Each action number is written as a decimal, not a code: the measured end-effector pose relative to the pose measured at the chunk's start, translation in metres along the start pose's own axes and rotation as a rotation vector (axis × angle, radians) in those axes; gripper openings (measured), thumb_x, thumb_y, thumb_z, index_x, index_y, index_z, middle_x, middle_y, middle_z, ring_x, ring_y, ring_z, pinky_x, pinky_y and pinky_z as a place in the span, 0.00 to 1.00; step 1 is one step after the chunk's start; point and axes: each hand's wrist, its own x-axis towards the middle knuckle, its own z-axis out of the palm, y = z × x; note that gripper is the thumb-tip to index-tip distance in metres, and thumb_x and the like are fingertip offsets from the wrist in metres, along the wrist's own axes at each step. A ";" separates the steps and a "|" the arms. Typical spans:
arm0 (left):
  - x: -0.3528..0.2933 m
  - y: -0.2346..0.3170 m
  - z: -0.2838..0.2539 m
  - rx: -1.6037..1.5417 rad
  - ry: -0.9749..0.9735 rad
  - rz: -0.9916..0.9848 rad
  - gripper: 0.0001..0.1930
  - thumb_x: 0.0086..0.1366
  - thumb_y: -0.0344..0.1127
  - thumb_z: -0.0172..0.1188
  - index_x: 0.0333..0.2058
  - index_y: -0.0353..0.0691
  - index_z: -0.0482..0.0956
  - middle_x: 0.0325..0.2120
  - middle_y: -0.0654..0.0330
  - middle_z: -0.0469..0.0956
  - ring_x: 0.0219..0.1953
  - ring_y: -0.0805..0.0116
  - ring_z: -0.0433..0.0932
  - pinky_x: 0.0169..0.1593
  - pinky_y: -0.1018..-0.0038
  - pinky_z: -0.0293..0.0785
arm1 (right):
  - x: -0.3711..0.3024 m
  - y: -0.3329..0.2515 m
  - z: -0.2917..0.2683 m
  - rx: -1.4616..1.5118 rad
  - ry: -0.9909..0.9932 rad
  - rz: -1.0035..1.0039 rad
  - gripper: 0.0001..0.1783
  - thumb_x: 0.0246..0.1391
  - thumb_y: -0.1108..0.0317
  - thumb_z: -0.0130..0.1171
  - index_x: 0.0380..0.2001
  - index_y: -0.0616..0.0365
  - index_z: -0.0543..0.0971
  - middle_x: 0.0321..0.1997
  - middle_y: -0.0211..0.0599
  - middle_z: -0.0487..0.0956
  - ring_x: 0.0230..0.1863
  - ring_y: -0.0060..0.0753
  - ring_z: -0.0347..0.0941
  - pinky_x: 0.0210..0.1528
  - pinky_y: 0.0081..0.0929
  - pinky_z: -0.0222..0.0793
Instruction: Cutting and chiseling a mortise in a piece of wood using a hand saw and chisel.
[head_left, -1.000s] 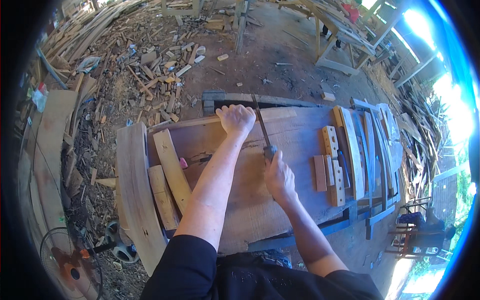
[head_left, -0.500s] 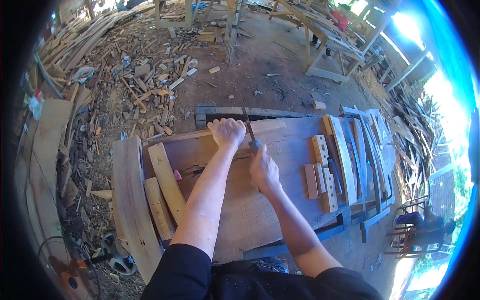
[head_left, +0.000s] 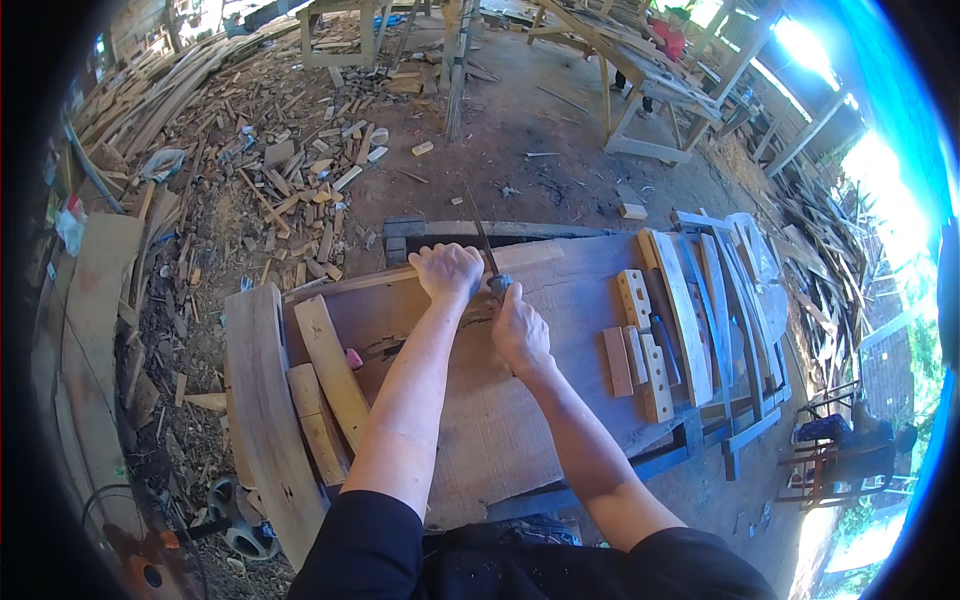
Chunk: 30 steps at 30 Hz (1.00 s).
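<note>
In my right hand [head_left: 523,331] is the handle of a hand saw [head_left: 483,235], its narrow dark blade pointing away from me past the bench's far edge. My left hand [head_left: 450,270] is closed over a long pale wooden strip [head_left: 530,258] by that edge, just left of the blade. My fingers hide where the teeth meet the wood. Under both arms lies a wide brown board [head_left: 490,440] with a dark crack [head_left: 385,348] left of its middle. A small pink object [head_left: 354,358] rests near the crack.
Curved wooden pieces [head_left: 330,360] lie on the left of the bench, beside a thick plank [head_left: 268,400]. Drilled wooden blocks [head_left: 655,378] and long slats [head_left: 683,315] occupy the right. Wood offcuts [head_left: 300,180] litter the ground; a person in red [head_left: 672,35] is at a far bench.
The saw and my right hand have shifted slightly away from me. My left hand keeps its hold on the strip. The whole view has moved a little.
</note>
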 end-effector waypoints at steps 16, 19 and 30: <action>-0.006 -0.018 0.000 0.021 -0.045 -0.053 0.21 0.58 0.45 0.44 0.23 0.39 0.85 0.28 0.53 0.83 0.37 0.56 0.78 0.49 0.57 0.62 | -0.044 -0.001 -0.008 -0.042 -0.132 0.032 0.17 0.64 0.58 0.45 0.44 0.61 0.63 0.33 0.63 0.79 0.38 0.66 0.76 0.42 0.57 0.69; -0.003 -0.018 -0.011 -0.018 0.008 -0.013 0.21 0.58 0.45 0.44 0.24 0.39 0.85 0.29 0.54 0.83 0.38 0.55 0.77 0.49 0.57 0.62 | -0.055 -0.003 -0.016 -0.019 -0.152 0.060 0.17 0.64 0.58 0.46 0.44 0.61 0.63 0.34 0.64 0.78 0.38 0.67 0.75 0.42 0.57 0.68; -0.001 -0.019 0.004 0.004 -0.015 -0.040 0.21 0.60 0.47 0.44 0.26 0.43 0.85 0.31 0.56 0.83 0.40 0.56 0.77 0.49 0.55 0.62 | -0.061 0.004 -0.045 -0.004 -0.149 0.038 0.18 0.63 0.56 0.46 0.44 0.61 0.64 0.33 0.66 0.78 0.38 0.70 0.74 0.41 0.58 0.68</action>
